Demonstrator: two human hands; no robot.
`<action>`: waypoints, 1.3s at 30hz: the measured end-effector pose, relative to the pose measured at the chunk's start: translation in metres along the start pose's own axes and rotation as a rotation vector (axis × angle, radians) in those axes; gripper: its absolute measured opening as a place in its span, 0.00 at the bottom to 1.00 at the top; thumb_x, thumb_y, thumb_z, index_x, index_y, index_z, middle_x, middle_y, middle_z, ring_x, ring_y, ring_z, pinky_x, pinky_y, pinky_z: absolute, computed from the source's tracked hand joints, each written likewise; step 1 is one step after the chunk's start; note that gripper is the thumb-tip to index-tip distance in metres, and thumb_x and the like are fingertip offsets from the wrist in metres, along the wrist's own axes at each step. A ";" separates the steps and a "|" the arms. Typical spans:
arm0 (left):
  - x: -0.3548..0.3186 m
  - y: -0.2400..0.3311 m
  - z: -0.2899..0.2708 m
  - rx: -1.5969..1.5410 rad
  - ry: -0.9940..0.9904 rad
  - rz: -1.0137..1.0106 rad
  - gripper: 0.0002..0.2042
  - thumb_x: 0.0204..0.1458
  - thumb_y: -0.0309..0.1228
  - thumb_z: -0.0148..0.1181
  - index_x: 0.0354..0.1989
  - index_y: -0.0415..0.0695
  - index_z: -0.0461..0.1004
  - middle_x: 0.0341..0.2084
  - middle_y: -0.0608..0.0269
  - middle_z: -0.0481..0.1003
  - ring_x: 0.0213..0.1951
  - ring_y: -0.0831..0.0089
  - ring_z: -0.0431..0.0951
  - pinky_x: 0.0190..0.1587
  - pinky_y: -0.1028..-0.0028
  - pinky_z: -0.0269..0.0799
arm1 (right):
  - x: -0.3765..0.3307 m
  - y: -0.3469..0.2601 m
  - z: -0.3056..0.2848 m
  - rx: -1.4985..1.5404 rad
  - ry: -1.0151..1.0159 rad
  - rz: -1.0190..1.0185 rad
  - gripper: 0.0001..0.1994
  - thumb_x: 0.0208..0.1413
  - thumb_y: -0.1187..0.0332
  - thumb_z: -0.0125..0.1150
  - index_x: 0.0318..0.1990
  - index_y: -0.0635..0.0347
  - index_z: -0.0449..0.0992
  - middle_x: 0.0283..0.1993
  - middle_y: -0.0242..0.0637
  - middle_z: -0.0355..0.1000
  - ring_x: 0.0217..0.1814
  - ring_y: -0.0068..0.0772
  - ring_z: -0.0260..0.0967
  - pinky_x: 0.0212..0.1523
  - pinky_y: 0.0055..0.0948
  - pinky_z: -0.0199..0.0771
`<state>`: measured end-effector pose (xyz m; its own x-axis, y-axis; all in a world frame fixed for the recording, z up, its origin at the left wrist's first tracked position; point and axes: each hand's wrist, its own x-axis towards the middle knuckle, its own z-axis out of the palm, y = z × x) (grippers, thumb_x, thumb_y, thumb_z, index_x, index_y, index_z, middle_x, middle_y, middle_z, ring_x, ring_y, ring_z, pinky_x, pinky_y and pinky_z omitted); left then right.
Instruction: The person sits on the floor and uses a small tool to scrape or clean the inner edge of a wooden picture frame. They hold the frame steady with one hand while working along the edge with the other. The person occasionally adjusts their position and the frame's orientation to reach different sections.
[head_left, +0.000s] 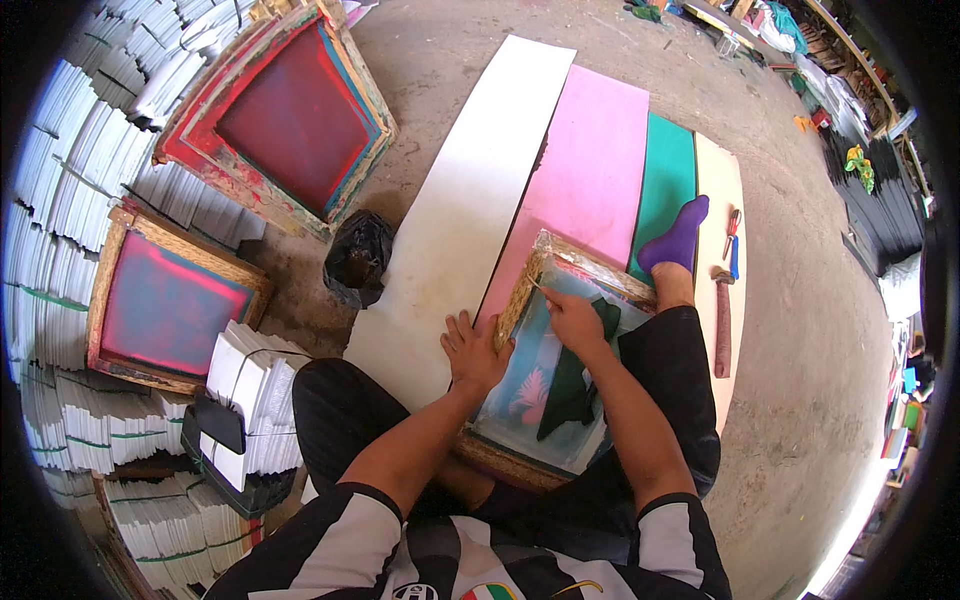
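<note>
A wooden screen-printing frame (pixel 517 310) lies between my legs, tilted, its mesh (pixel 497 402) pale blue with a pink leaf-like mark. My left hand (pixel 476 350) rests on its left side, the fingers spread, some on the white sheet. Over the mesh near the far left corner, my right hand (pixel 572 318) is closed round a small thin tool (pixel 538 287); its tip points at the wooden edge, and the fingers hide most of it. A crumpled dark green cloth (pixel 572 395) lies on the mesh under my right forearm.
Beneath are white (pixel 470 160), pink (pixel 590 150), green (pixel 665 160) and cream (pixel 722 180) sheets. Red and blue-handled tools (pixel 733 240) and a hammer (pixel 722 320) lie right of my foot. Two more frames (pixel 290 120), a black bag (pixel 357 258) and stacked white bundles (pixel 90 150) stand left.
</note>
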<state>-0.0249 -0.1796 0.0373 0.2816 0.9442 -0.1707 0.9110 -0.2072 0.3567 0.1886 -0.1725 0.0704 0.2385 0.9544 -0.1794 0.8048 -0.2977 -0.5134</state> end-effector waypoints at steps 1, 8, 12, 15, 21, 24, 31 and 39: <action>0.000 -0.001 0.000 0.000 -0.006 -0.002 0.34 0.60 0.55 0.58 0.72 0.57 0.62 0.72 0.33 0.51 0.74 0.28 0.43 0.70 0.30 0.41 | 0.001 0.004 0.002 0.014 -0.015 0.009 0.18 0.66 0.59 0.55 0.61 0.35 0.79 0.44 0.49 0.81 0.46 0.56 0.78 0.48 0.51 0.78; -0.001 -0.003 0.004 -0.023 0.024 0.013 0.34 0.59 0.55 0.59 0.72 0.56 0.62 0.72 0.34 0.50 0.74 0.28 0.43 0.70 0.28 0.41 | 0.003 0.021 0.016 0.190 -0.021 -0.021 0.18 0.66 0.61 0.57 0.61 0.37 0.79 0.47 0.51 0.80 0.49 0.55 0.78 0.50 0.47 0.78; 0.001 0.001 0.002 -0.015 0.013 0.017 0.34 0.59 0.54 0.59 0.72 0.56 0.62 0.72 0.34 0.51 0.74 0.27 0.44 0.69 0.28 0.42 | 0.013 0.054 0.039 0.489 -0.003 -0.046 0.18 0.66 0.63 0.59 0.63 0.43 0.79 0.52 0.50 0.80 0.54 0.42 0.81 0.55 0.35 0.77; -0.001 -0.008 0.000 -0.007 0.023 -0.011 0.34 0.58 0.53 0.60 0.71 0.55 0.62 0.71 0.34 0.52 0.74 0.27 0.44 0.69 0.29 0.42 | -0.008 -0.032 -0.019 -0.016 -0.142 0.144 0.19 0.67 0.66 0.60 0.64 0.53 0.77 0.53 0.47 0.82 0.52 0.34 0.80 0.56 0.31 0.75; -0.003 0.002 0.000 -0.036 0.047 0.027 0.34 0.57 0.52 0.62 0.70 0.54 0.63 0.70 0.34 0.54 0.73 0.27 0.45 0.69 0.29 0.44 | 0.014 0.044 0.035 0.514 -0.100 0.115 0.18 0.68 0.64 0.59 0.64 0.49 0.77 0.51 0.44 0.83 0.49 0.40 0.81 0.54 0.35 0.77; -0.002 -0.002 -0.007 -0.027 0.036 -0.001 0.33 0.57 0.51 0.62 0.70 0.54 0.64 0.70 0.34 0.54 0.73 0.27 0.46 0.69 0.29 0.44 | 0.012 0.017 0.012 0.566 -0.188 0.226 0.18 0.69 0.64 0.58 0.64 0.51 0.77 0.51 0.43 0.82 0.49 0.39 0.80 0.53 0.34 0.76; -0.002 0.002 -0.008 -0.013 0.035 0.007 0.33 0.57 0.52 0.61 0.70 0.54 0.64 0.70 0.34 0.54 0.73 0.28 0.47 0.69 0.30 0.44 | 0.012 0.035 0.040 0.382 0.104 -0.080 0.20 0.69 0.56 0.59 0.64 0.47 0.78 0.30 0.34 0.74 0.22 0.27 0.66 0.30 0.33 0.74; -0.002 0.001 -0.004 0.052 0.037 0.018 0.33 0.58 0.53 0.60 0.72 0.56 0.63 0.70 0.34 0.55 0.73 0.29 0.48 0.69 0.31 0.46 | 0.011 0.003 -0.014 0.823 -0.349 0.389 0.21 0.72 0.59 0.55 0.70 0.41 0.73 0.26 0.28 0.65 0.16 0.16 0.53 0.15 0.23 0.56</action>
<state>-0.0260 -0.1809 0.0417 0.2871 0.9490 -0.1303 0.9206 -0.2358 0.3111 0.2019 -0.1624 0.0785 0.1260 0.7654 -0.6311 0.0406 -0.6397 -0.7676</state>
